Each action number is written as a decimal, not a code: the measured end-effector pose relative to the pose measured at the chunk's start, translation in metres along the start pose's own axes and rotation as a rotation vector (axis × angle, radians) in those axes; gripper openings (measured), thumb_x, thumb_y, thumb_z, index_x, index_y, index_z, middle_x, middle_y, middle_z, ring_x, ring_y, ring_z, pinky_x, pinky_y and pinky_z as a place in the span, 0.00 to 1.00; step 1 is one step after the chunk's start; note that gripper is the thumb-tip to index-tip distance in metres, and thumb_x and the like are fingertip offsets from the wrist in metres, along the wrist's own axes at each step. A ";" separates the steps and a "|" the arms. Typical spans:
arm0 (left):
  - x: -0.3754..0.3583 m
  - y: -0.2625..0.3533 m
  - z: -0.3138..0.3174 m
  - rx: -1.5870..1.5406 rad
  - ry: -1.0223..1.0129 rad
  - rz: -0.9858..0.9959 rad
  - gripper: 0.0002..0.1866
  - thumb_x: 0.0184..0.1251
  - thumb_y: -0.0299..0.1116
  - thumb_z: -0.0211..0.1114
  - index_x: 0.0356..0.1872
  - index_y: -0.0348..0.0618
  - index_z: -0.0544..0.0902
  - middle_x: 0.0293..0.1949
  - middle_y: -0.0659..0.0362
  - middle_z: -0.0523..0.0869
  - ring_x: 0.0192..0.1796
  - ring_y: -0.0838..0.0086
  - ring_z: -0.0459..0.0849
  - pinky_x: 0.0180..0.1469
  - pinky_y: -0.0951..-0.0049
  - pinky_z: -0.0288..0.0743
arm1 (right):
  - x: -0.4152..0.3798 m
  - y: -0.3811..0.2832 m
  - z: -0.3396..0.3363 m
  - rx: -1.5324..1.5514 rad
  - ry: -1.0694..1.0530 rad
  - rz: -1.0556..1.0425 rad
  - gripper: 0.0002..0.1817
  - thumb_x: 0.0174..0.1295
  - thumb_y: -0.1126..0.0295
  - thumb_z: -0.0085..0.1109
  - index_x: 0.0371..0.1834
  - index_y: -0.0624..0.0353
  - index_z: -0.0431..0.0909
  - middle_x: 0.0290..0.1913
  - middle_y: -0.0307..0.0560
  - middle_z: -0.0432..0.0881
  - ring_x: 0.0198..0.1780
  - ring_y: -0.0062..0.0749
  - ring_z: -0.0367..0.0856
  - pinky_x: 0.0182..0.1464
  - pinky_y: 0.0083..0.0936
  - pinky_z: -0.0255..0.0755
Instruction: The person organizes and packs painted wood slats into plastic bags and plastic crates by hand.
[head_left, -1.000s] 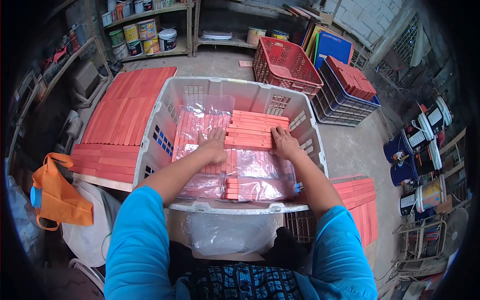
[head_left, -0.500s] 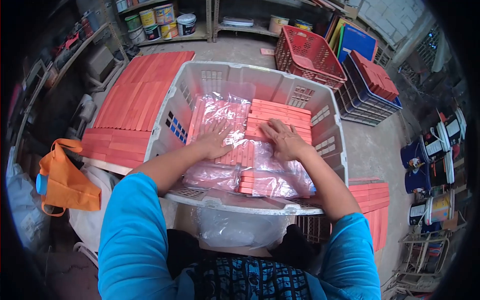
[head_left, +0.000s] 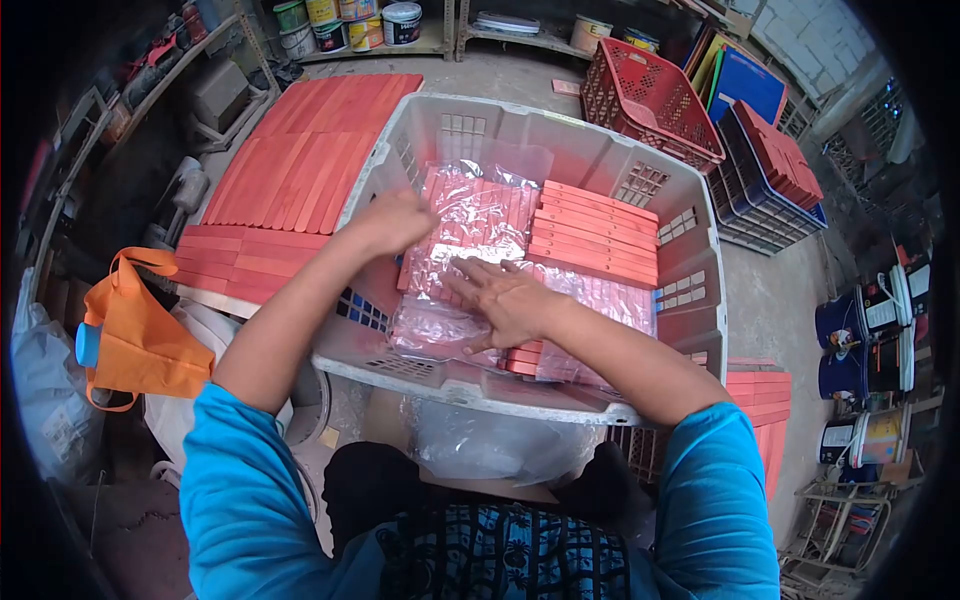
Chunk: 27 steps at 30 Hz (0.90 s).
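My right hand (head_left: pixel 505 303) lies with fingers spread across the clear plastic over bundles of red wooden strips. My left hand (head_left: pixel 398 222) is above the crate's left side, its fingers curled and slightly blurred beside a plastic-wrapped bundle (head_left: pixel 485 215); whether it pinches anything is hidden. At the right of the crate sits an unwrapped-looking stack of red strips (head_left: pixel 595 235). Below it is another wrapped bundle (head_left: pixel 610 300). All of these are inside a grey plastic crate (head_left: pixel 520 398) with slotted walls.
Rows of red strips (head_left: pixel 310 165) lie left of the crate, and more (head_left: pixel 760 400) to its right. An orange bag (head_left: pixel 150 335) hangs at left. Behind stand a red crate (head_left: pixel 650 110) and a dark blue crate (head_left: pixel 765 215). Paint buckets (head_left: pixel 840 320) line the right side.
My left hand has lifted off the wrapped bundle and moved up and left, fingers now curled. My right hand has slid left from the bare stack onto the plastic.
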<state>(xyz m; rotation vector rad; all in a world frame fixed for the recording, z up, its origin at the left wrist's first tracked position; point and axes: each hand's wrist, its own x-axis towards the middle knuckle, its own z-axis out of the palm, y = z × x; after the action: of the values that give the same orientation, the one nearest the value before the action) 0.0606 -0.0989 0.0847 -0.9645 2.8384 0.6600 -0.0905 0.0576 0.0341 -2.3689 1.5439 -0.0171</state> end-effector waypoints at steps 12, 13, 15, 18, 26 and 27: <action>0.014 -0.012 0.044 0.032 0.212 0.103 0.13 0.55 0.34 0.53 0.34 0.36 0.80 0.40 0.44 0.82 0.46 0.49 0.80 0.50 0.55 0.73 | 0.045 0.000 0.049 0.228 0.241 0.067 0.25 0.63 0.69 0.43 0.65 0.61 0.62 0.63 0.59 0.66 0.63 0.60 0.65 0.64 0.47 0.62; 0.017 -0.013 0.045 0.039 0.189 0.121 0.13 0.55 0.34 0.53 0.34 0.35 0.80 0.41 0.44 0.82 0.46 0.49 0.80 0.50 0.55 0.73 | 0.047 -0.001 0.046 0.268 0.233 0.073 0.25 0.63 0.69 0.43 0.65 0.60 0.63 0.62 0.59 0.66 0.62 0.60 0.66 0.63 0.47 0.62; 0.020 -0.014 0.050 0.104 0.130 0.126 0.16 0.55 0.34 0.52 0.40 0.35 0.79 0.45 0.44 0.81 0.50 0.50 0.79 0.53 0.57 0.72 | 0.050 -0.002 0.039 0.215 0.162 0.104 0.23 0.64 0.68 0.43 0.64 0.57 0.64 0.62 0.59 0.67 0.62 0.60 0.66 0.63 0.48 0.62; 0.020 -0.007 0.054 0.189 -0.010 0.105 0.23 0.57 0.35 0.52 0.53 0.36 0.74 0.56 0.45 0.75 0.59 0.55 0.73 0.61 0.59 0.66 | 0.056 -0.004 0.041 0.103 0.133 0.123 0.23 0.62 0.66 0.46 0.63 0.54 0.66 0.63 0.58 0.65 0.62 0.62 0.65 0.62 0.49 0.62; 0.016 0.000 0.066 0.476 -0.352 -0.067 0.36 0.63 0.41 0.49 0.72 0.42 0.50 0.73 0.51 0.52 0.74 0.62 0.52 0.73 0.50 0.40 | 0.035 0.013 0.004 0.303 0.172 0.083 0.12 0.49 0.69 0.54 0.34 0.64 0.82 0.30 0.65 0.80 0.38 0.54 0.81 0.45 0.40 0.75; 0.017 -0.001 0.070 0.479 -0.355 -0.076 0.37 0.63 0.41 0.48 0.72 0.42 0.49 0.73 0.51 0.50 0.74 0.62 0.51 0.73 0.50 0.39 | 0.033 0.020 -0.006 0.135 0.234 0.123 0.14 0.51 0.71 0.53 0.38 0.66 0.80 0.38 0.62 0.81 0.47 0.51 0.79 0.49 0.41 0.73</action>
<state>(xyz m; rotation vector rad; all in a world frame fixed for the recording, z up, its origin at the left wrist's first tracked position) 0.0431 -0.0796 0.0173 -0.7746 2.4569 0.1100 -0.0958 0.0197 0.0289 -2.2269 1.7318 -0.3716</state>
